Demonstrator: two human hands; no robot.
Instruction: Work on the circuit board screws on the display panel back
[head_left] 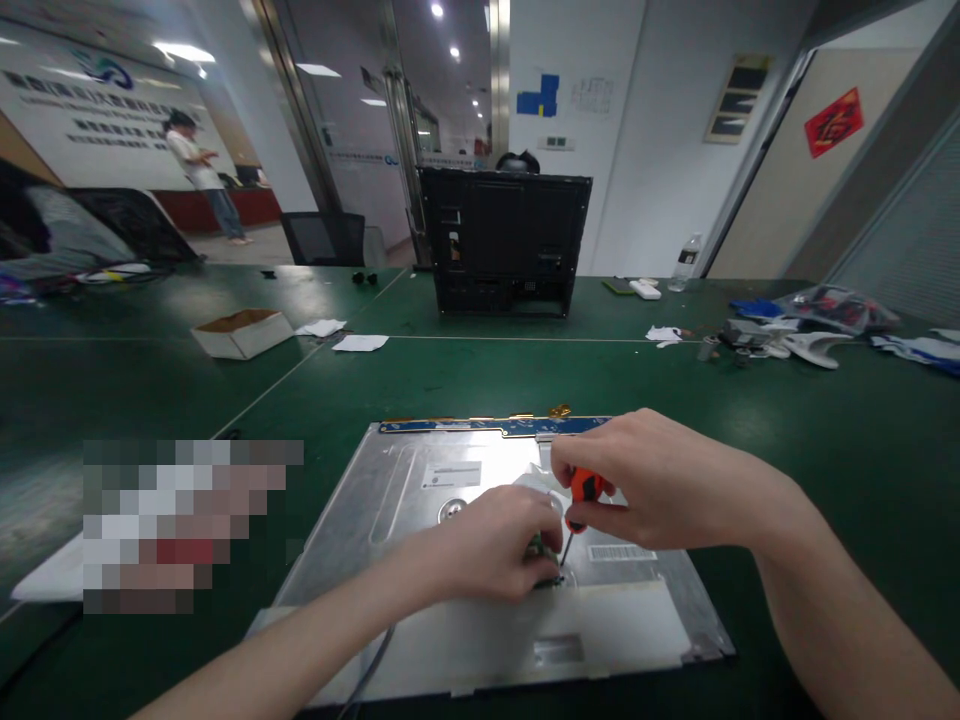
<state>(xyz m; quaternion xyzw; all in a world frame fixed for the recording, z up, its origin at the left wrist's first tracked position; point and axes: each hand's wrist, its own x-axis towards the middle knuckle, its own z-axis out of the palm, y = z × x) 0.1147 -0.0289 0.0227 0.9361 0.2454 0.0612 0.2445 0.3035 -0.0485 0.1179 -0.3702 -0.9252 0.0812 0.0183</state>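
Note:
A silver metal display panel (352,530) lies flat on the green table in front of me. Along its far edge runs a narrow blue circuit strip (442,427). My right hand (637,480) grips an orange and black screwdriver (585,487) with its shaft slanting down toward the panel. Beside the screwdriver tip, my left hand (502,540) pinches a small green circuit board (541,548), mostly covered by the fingers. Whether the tip sits in a screw is too small to tell. A dark cable (373,668) comes out below my left forearm.
Beyond the panel stands a black monitor housing (506,240). An open cardboard box (244,335) and paper (360,343) lie at the far left. Bagged parts (832,308), metal pieces (750,338) and a water bottle (685,265) are at the right. A person (199,175) stands in the background.

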